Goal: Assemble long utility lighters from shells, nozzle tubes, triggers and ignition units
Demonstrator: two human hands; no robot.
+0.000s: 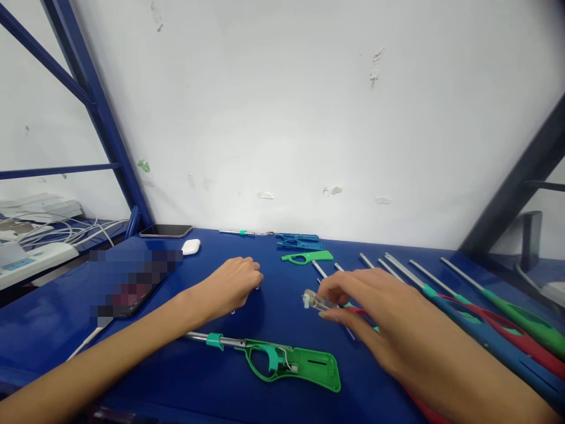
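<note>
My right hand (pixel 366 306) pinches a small clear lighter fuel tank (pixel 314 300) with a pale fitting at its tip, held above the table. My left hand (pixel 236 285) hovers over the table with its fingers curled closed. Tiny white bits show at its edge, but what lies within the fingers is hidden. Below both hands lies an opened green lighter half-shell (pixel 315 368), with a metal tube, a teal trigger (pixel 273 356) and a white wire in it. Farther back rest a green handle shell (pixel 320 256) and blue handle shells (pixel 300 241).
Several long-tubed lighters in blue, red and green (pixel 525 315) lie along the right, partly behind my right arm. At left are a phone (pixel 141 288) with a cable, a white earbud case (pixel 191 247) and another phone (pixel 165 231). Blue posts (pixel 99 118) flank the white wall.
</note>
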